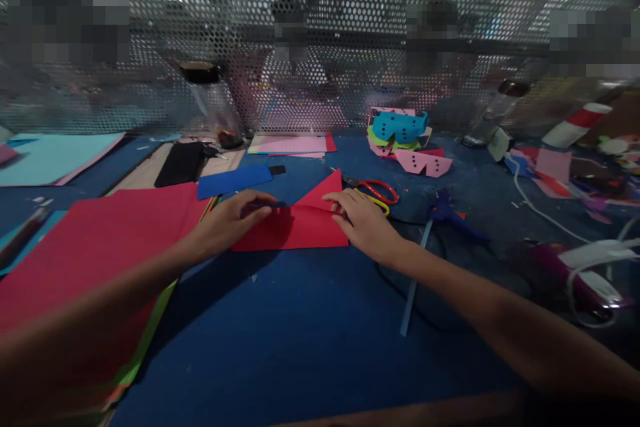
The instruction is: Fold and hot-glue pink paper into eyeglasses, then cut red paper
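Observation:
A red sheet of paper lies on the blue table in front of me, with one corner folded up into a triangle. My left hand rests on its left edge, fingers curled and pressing down on the paper. My right hand lies on the right edge, fingers stretched along the fold and pressing it flat.
A stack of red and coloured sheets lies at the left. Red-handled scissors sit just beyond my right hand, a blue glue gun and cables to the right. Paper masks and a perforated metal screen stand at the back.

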`<action>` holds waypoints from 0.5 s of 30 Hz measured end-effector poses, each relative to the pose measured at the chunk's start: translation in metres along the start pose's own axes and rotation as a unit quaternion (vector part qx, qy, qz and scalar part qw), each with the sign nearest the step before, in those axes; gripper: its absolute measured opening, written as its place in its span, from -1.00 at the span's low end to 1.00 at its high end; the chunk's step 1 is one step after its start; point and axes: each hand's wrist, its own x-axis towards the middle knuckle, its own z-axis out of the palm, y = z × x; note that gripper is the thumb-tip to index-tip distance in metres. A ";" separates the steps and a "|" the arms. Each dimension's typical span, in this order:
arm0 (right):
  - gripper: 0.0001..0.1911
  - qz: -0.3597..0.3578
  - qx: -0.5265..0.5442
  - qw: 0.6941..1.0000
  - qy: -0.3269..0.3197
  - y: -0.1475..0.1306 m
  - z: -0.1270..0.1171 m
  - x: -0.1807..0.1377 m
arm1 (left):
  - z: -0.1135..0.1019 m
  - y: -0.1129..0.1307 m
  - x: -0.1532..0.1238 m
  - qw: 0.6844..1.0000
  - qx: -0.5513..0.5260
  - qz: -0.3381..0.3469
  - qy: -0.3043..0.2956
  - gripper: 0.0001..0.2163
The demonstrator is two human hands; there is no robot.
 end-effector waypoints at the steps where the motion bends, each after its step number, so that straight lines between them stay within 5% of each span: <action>1: -0.66 -0.006 -0.001 1.000 0.006 -0.001 -0.001 0.000 | 0.000 0.001 0.007 1.000 -0.006 0.000 -0.007 -0.59; 15: -0.82 -0.066 -0.040 0.997 0.019 0.002 0.003 -0.005 | 0.025 0.027 0.089 0.989 -0.043 -0.039 -0.137 -0.48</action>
